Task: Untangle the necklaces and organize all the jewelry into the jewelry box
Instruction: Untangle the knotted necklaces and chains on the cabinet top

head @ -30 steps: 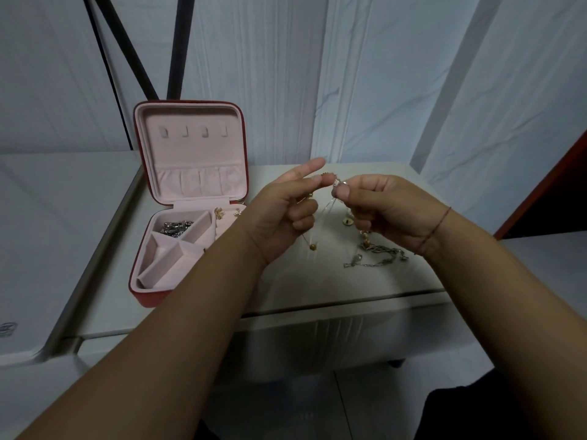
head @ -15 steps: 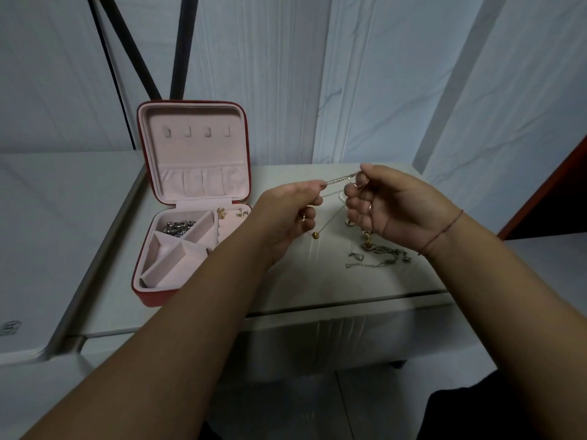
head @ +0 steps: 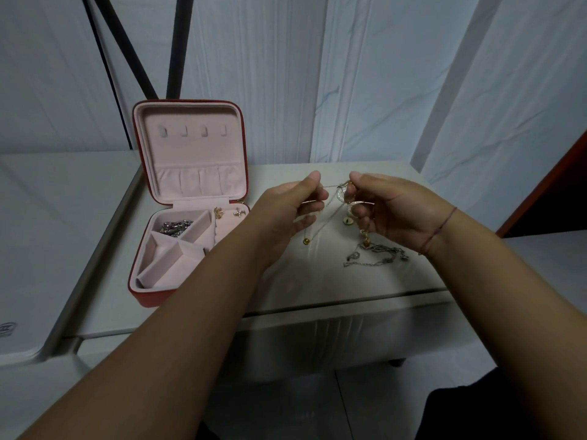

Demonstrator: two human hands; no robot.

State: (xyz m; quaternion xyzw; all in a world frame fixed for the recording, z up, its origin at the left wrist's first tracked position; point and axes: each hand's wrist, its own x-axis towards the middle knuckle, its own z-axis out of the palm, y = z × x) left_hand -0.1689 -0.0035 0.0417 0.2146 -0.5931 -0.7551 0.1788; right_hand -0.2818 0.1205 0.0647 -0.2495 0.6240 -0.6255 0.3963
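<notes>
Head view. Both hands are raised over a white table [head: 317, 281], level with each other and a little apart. The left hand [head: 286, 211] pinches a fine strand between thumb and curled fingers; the right hand [head: 394, 211] has its fingers curled around and pinching the knotted part of the tangled necklaces [head: 341, 193], so each hand is clamped on the same bundle. A short length of thin chain runs taut between the two thumbs. Below the hands, strands hang toward the tabletop: one ends in a small gold bead [head: 306, 241] under the left hand, another carries a round pendant [head: 347, 221] just left of the right hand's fingers. A further gold link drops from the right hand to a loose silver chain [head: 378, 254], which lies on the table under the right wrist. Whether this chain is knotted to the held bundle cannot be told. A thin red thread bracelet [head: 440, 230] circles the right wrist. The red jewelry box [head: 152, 298] stands open at the table's left end, its lid upright and lined in pale pink. Its far left compartment holds a heap of silver jewelry [head: 174, 227], and two small gold earrings [head: 218, 212] sit at the back right of the tray. Two black poles [head: 173, 42] cross behind the box against pale marbled wall panels.
</notes>
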